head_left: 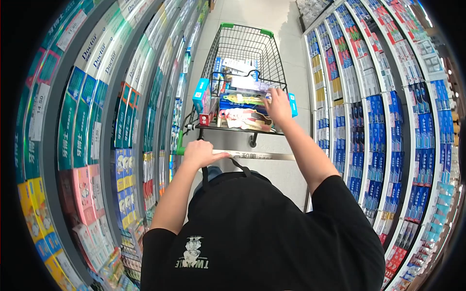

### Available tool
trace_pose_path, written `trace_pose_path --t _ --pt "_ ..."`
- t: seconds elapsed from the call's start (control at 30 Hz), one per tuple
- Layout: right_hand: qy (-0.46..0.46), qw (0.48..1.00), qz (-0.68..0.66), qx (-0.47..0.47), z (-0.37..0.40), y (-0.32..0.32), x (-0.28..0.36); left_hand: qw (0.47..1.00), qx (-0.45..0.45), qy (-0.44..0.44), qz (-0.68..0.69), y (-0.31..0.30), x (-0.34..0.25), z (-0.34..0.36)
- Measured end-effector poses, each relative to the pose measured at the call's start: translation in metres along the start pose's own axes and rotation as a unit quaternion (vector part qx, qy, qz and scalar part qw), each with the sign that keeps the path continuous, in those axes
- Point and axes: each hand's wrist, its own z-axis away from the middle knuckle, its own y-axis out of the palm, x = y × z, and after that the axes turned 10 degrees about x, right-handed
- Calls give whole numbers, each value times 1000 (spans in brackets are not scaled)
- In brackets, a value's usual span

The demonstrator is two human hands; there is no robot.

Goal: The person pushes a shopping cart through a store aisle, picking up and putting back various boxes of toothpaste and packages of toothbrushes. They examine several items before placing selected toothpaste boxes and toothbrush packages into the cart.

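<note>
Firmly, the left hand (199, 154) is closed around the cart handle (274, 156), its thumb laid along the bar toward three o'clock. At about one o'clock from it, the right hand (278, 106) is over the loaded shopping cart (247, 27), fingers bent and partly spread. Just beside their tips, toward nine o'clock, lies a yellow-green packet (245, 100); whether they touch or pinch it, I cannot tell.

Farther toward nine o'clock stands a teal box (200, 96), with a small red box (204, 119) at its six o'clock side. A second teal box (292, 104), at three o'clock from the right hand, is partly hidden by that hand. Glare washes out the pale packets (242, 119) toward seven o'clock, and the left hand covers part of the handle. The dark lens rim cuts off the shelves at nine and three o'clock, their outer labels blurred.
</note>
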Motion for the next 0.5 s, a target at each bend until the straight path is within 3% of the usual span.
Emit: trace_pose_path --t 0.07,0.23,0.37,0.5 --pt "2 1000 16 9 1 -1 -6 1000 -5 -11 -10 16 -3 4" --pt "-123 987 58 86 29 19 -18 998 -44 -41 -17 46 -19 23" --pt "-199 978 65 16 53 41 -31 997 -53 -57 -8 62 -34 39" --pt "-207 974 87 28 68 51 -46 996 -66 -61 16 77 -47 55"
